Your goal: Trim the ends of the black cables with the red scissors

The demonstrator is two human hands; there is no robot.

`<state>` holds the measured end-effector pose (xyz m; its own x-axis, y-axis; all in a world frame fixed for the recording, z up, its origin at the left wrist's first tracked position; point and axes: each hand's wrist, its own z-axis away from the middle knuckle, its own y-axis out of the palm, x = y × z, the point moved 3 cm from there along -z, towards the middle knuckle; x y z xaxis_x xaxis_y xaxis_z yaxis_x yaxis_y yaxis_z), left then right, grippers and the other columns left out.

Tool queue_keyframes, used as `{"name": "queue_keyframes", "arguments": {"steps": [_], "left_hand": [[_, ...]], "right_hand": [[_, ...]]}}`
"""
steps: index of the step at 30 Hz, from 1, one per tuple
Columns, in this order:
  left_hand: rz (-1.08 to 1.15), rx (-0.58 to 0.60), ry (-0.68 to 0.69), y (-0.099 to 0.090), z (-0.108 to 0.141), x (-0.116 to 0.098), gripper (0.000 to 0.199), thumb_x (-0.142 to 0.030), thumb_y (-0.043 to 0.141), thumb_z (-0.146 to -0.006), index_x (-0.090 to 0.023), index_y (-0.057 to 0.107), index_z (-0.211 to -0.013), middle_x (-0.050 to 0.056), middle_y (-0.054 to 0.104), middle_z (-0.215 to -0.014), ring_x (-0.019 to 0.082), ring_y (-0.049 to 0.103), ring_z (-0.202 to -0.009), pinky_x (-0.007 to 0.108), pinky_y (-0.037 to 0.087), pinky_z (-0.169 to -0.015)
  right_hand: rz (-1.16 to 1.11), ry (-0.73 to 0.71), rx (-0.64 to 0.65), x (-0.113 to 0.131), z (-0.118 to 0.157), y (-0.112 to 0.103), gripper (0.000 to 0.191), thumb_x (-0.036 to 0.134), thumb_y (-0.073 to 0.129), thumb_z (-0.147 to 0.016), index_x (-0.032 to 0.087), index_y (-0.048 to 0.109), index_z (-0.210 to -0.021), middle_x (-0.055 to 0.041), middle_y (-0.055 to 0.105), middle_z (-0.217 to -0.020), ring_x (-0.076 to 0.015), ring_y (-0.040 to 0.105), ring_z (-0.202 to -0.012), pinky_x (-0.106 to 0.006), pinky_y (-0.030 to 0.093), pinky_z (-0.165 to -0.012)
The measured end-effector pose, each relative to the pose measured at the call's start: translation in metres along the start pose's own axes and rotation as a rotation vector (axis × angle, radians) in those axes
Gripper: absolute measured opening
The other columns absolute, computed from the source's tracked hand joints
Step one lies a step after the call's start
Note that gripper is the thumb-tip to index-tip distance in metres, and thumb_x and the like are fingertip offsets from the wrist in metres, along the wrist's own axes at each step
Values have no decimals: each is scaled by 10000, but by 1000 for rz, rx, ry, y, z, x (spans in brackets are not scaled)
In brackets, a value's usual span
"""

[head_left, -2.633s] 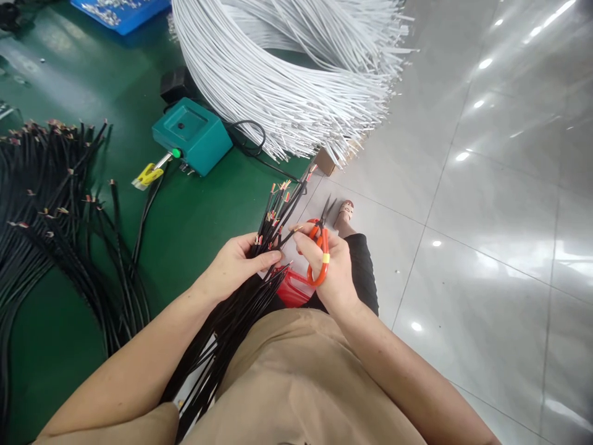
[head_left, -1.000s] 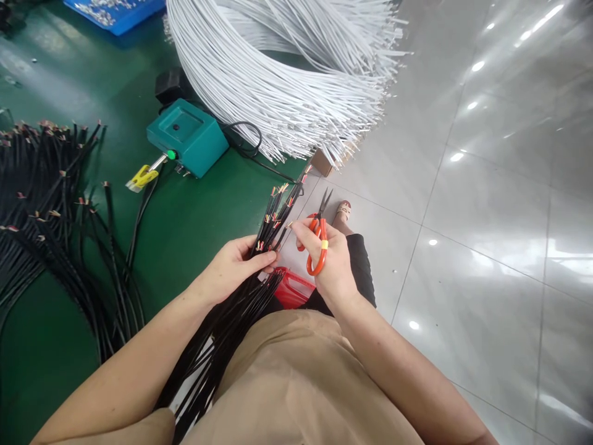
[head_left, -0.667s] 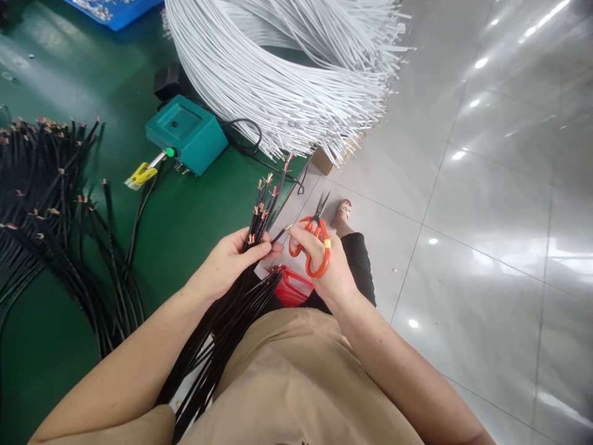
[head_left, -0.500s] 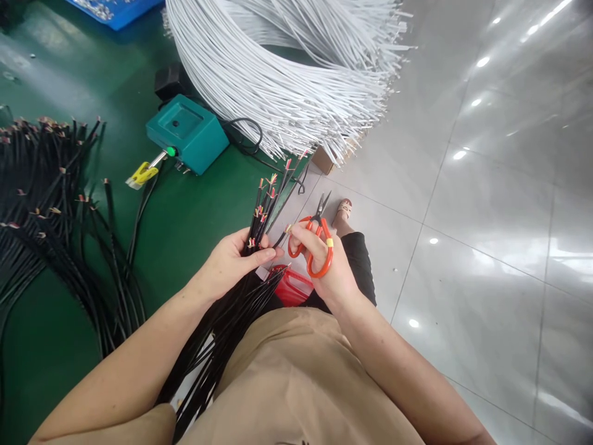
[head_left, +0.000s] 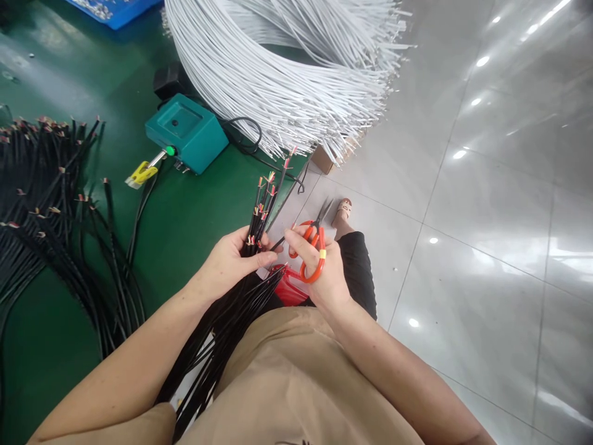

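Note:
My left hand (head_left: 231, 259) is closed around a bundle of black cables (head_left: 262, 213), whose stripped ends show red, white and yellow wires above the fingers. The bundle's lower lengths hang down beside my lap. My right hand (head_left: 324, 266) holds orange-handled scissors (head_left: 314, 247), with the blades pointing up and away from me. Its thumb and forefinger are close to the tip of a single black cable (head_left: 279, 241) that sticks out to the right from my left hand. Whether they touch that tip is hard to tell.
A teal box (head_left: 188, 133) with a yellow clip (head_left: 141, 174) stands on the green table (head_left: 185, 216). White cables (head_left: 278, 86) lie behind it, more black cables (head_left: 55, 204) at left. A blue tray (head_left: 121, 17) is at the top; a red object (head_left: 291, 287) is below my hands.
My right hand has shifted slightly left with the scissors, which have turned a little clockwise. One long cable end at the top of the bundle has moved left. My left hand remains in place.

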<state>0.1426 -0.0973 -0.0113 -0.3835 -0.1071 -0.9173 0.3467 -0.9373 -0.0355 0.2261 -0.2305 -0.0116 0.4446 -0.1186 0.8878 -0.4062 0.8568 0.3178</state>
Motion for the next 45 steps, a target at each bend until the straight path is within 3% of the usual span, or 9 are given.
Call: {"name": "queue_keyframes", "arguments": {"steps": [3, 7, 11, 14, 19, 30, 35, 40, 45], "left_hand": [[22, 100, -32, -3, -1, -1, 361, -250, 771, -673, -193, 611, -992, 54, 658, -1108, 179, 611, -971, 314, 477, -867], [63, 159, -71, -9, -2, 0, 348, -227, 732, -720, -189, 628, -1050, 60, 673, -1058, 181, 610, -990, 333, 450, -921], [59, 123, -76, -13, -4, 0, 406, -241, 747, -700, -187, 659, -1092, 63, 681, -1067, 190, 613, -998, 327, 450, -921], [29, 73, -77, -14, -4, 0, 396, -236, 773, -665, -192, 668, -1044, 38, 687, -987, 171, 624, -914, 316, 470, -879], [42, 31, -71, -13, -4, 1, 337, -234, 786, -650, -192, 630, -945, 8, 662, -914, 167, 637, -873, 339, 484, -870], [90, 55, -84, -14, -4, 2, 306, -247, 765, -688, -190, 574, -920, -12, 657, -877, 139, 654, -794, 301, 499, -817], [41, 72, -68, -12, -3, 0, 317, -249, 764, -694, -194, 573, -942, -16, 654, -871, 139, 638, -816, 300, 492, -822], [70, 135, -55, -13, -3, -5, 283, -202, 725, -730, -181, 599, -983, 12, 659, -964, 150, 616, -945, 299, 462, -893], [98, 239, -73, -16, -3, -2, 348, -150, 695, -750, -199, 611, -1084, 19, 670, -1005, 150, 613, -953, 282, 475, -873]], "right_hand": [[72, -63, -149, 3, 0, -7, 158, 345, 678, -748, 213, 680, -835, 9, 605, -778, -110, 509, -679, -268, 428, -677], [222, -163, -262, 9, 3, -12, 258, 345, 631, -775, 247, 665, -1012, 19, 584, -797, -103, 463, -632, -260, 406, -613], [304, -145, -98, 3, 4, -3, 122, 316, 633, -768, 211, 666, -821, 5, 614, -771, -118, 518, -672, -261, 417, -644], [301, -75, 6, -7, 4, 2, 133, 315, 617, -775, 213, 672, -841, 7, 624, -744, -118, 530, -644, -257, 415, -611], [253, 41, 28, -12, 3, 2, 190, 299, 615, -755, 200, 697, -895, 14, 617, -683, -106, 530, -582, -243, 416, -543], [-1, 197, 71, -14, 6, 12, 138, 262, 673, -702, 166, 650, -798, -21, 665, -717, -147, 651, -664, -291, 518, -693], [115, 115, 98, -18, 4, 8, 194, 343, 700, -720, 173, 649, -796, -11, 658, -707, -139, 616, -656, -280, 492, -661], [321, -127, -84, -6, 6, 2, 115, 303, 628, -787, 206, 670, -834, 4, 648, -810, -127, 587, -734, -267, 468, -708], [385, -208, 22, 0, 9, 9, 92, 288, 621, -798, 211, 663, -826, -2, 641, -794, -132, 597, -731, -262, 477, -696]]}}
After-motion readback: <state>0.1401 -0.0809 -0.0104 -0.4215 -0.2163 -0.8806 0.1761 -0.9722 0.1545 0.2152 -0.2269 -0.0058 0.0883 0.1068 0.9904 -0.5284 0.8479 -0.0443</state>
